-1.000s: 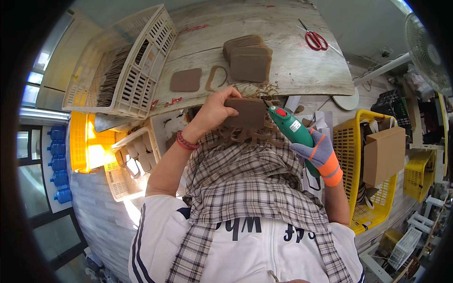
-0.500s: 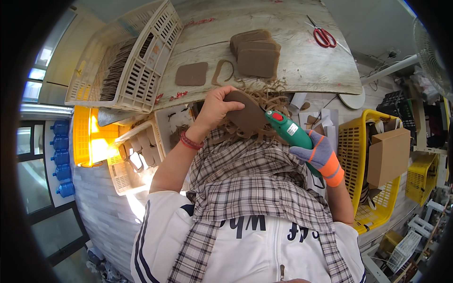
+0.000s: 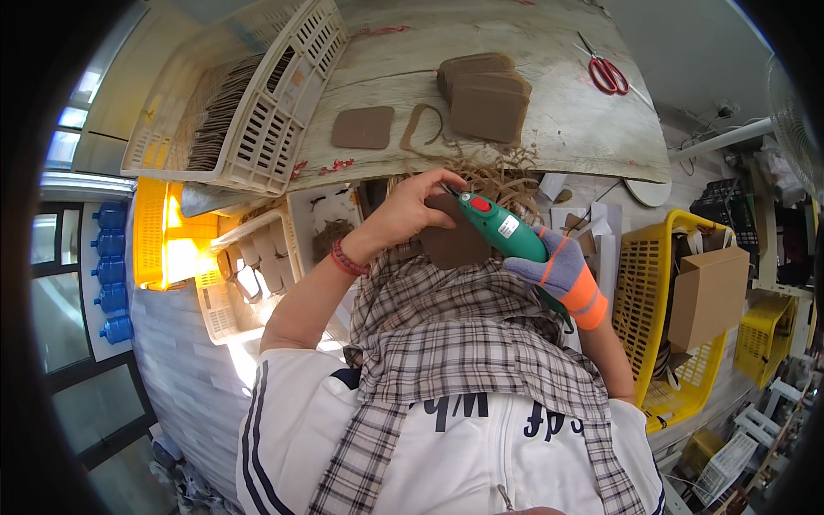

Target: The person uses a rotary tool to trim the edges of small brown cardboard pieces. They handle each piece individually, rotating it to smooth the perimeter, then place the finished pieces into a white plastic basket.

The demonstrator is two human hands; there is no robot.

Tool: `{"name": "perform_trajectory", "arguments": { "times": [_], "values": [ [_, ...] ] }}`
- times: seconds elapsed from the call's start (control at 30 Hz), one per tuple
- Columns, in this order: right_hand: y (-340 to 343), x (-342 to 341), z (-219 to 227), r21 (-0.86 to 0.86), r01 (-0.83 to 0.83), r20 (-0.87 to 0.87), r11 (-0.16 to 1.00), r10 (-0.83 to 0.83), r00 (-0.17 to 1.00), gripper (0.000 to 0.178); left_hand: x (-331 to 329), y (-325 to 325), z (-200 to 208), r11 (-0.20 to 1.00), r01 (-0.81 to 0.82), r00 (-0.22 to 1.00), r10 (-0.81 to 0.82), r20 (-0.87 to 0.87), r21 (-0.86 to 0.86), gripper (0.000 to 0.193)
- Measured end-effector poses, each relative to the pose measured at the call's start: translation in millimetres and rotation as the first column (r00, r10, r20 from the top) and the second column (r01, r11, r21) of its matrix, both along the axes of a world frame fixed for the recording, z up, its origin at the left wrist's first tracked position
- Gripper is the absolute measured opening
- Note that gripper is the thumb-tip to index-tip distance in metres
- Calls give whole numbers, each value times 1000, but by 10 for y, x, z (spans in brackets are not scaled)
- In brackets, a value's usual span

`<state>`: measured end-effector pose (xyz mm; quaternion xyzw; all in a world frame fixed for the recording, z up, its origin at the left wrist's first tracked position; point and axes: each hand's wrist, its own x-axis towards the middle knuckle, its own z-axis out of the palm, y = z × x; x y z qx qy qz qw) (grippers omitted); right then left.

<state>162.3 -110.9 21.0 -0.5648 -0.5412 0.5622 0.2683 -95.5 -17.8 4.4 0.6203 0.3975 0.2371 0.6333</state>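
Note:
A flat brown piece with rounded edges (image 3: 457, 245) is pinched in my bare left hand (image 3: 408, 209), over my lap. My right hand (image 3: 558, 270), in a purple and orange glove, is wrapped round a green electric cutter (image 3: 506, 227) with a red switch. The cutter's head lies against the top of the brown piece, close to my left fingertips; its blade is mostly hidden. Curled brown offcut strips (image 3: 506, 176) hang at the table edge just beyond. On the table are a stack of brown pieces (image 3: 487, 112), a single piece (image 3: 363, 128) and a curved strip (image 3: 410, 129).
Red-handled scissors (image 3: 608, 75) lie at the table's (image 3: 584, 129) far right. A white crate (image 3: 296, 77) of stacked pieces stands on the left. Below it sits a smaller crate (image 3: 219, 305). To my right is a yellow basket (image 3: 639, 300) with a cardboard box (image 3: 708, 296).
The cutter has moved left and up along the brown piece toward my left hand. My left fingers now reach over its top edge, and the piece is turned. The view has shifted slightly.

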Motion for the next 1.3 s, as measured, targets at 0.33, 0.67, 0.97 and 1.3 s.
{"name": "perform_trajectory", "arguments": {
  "times": [0.33, 0.67, 0.97, 1.3],
  "values": [
    [-153, 272, -230, -58, 167, -42, 984, -169, 985, 44, -1325, 1268, -736, 598, -597, 623, 765, -160, 534, 43],
    [-226, 321, -335, -42, 255, -16, 966, -256, 966, 43, 602, 1038, -162, 164, 307, 750, 565, -344, 938, 52],
    [-282, 381, -420, 23, 314, -48, 949, -312, 949, 42, 436, 849, -138, 721, 44, 802, 387, -454, 691, 26],
    [-65, 184, -81, 57, 402, -135, 914, -392, 910, 39, 925, 354, -92, 764, -331, 263, 638, 723, -554, 31]
  ]
}}
